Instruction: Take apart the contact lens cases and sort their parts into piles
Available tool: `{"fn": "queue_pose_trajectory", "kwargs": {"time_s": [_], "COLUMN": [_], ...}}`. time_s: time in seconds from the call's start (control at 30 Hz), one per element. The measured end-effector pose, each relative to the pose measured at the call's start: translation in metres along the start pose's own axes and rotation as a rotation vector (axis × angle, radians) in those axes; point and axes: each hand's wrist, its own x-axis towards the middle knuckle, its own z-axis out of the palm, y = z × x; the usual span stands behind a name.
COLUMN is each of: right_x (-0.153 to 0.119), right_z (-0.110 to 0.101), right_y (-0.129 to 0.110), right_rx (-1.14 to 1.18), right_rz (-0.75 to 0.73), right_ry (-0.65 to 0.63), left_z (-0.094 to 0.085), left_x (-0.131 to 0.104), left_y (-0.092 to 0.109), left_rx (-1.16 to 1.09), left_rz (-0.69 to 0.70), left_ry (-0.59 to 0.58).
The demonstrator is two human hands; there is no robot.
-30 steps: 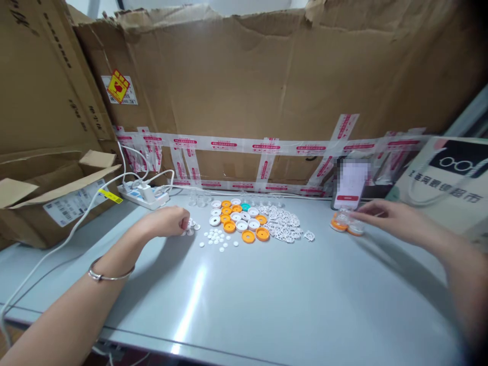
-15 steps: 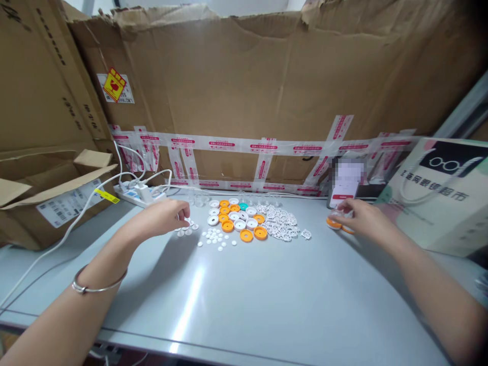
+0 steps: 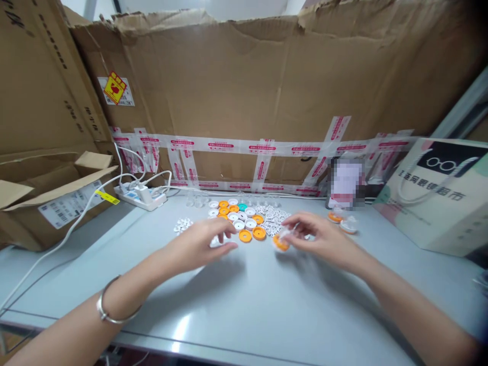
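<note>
My right hand (image 3: 318, 235) pinches a round orange piece with a clear top (image 3: 281, 242), held low above the grey table (image 3: 267, 305). My left hand (image 3: 200, 241), with a bracelet on its wrist, hovers over small white discs, thumb and fingers apart and nothing seen between them. Between the hands lie orange rings (image 3: 245, 236), white rings (image 3: 239, 225) and a teal ring (image 3: 243, 207). White openwork plastic pieces (image 3: 272, 218) are heaped to their right, partly behind my right hand. Small white parts (image 3: 183, 224) sit beyond my left hand.
Two more orange-and-clear pieces (image 3: 348, 225) rest at the right, before a phone (image 3: 345, 185) with a blurred screen. A paper bag (image 3: 438, 203) stands further right. At the left are a power strip (image 3: 152, 199) with cables and an open carton (image 3: 57, 193). Large cardboard (image 3: 236, 91) walls the back.
My right hand has come from the phone leftward and forward to the middle, bringing an orange-and-clear piece. My left hand has moved right and nearer, away from the small white parts, and its fingers have spread.
</note>
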Motion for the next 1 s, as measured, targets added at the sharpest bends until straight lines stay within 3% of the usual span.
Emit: {"fn": "queue_pose_trajectory", "kwargs": {"time_s": [0.17,0.33,0.5,0.7,1.0], "right_x": [-0.002,-0.002,-0.007,-0.006,-0.024], "right_z": [0.042,0.055,0.067,0.083,0.096], "right_y": [-0.018,-0.018,-0.025,-0.034,-0.042], "right_rx": [0.029,0.035,-0.053,-0.252,-0.229], "right_rz": [-0.172,-0.233,-0.237,-0.172,-0.117], "right_ry": [-0.081,-0.037,-0.067,0.079,0.188], "left_z": [0.048,0.072,0.081,0.082,0.083], "left_x": [0.002,0.006,0.008,0.004,-0.005], "left_y": [0.017,0.012,0.011,0.012,0.007], "left_rx": [-0.129,-0.191,-0.254,-0.365,-0.407], "left_rz": [0.048,-0.022,-0.070,-0.070,-0.063], "left_ry": [-0.102,-0.018,0.052,0.016,0.000]}}
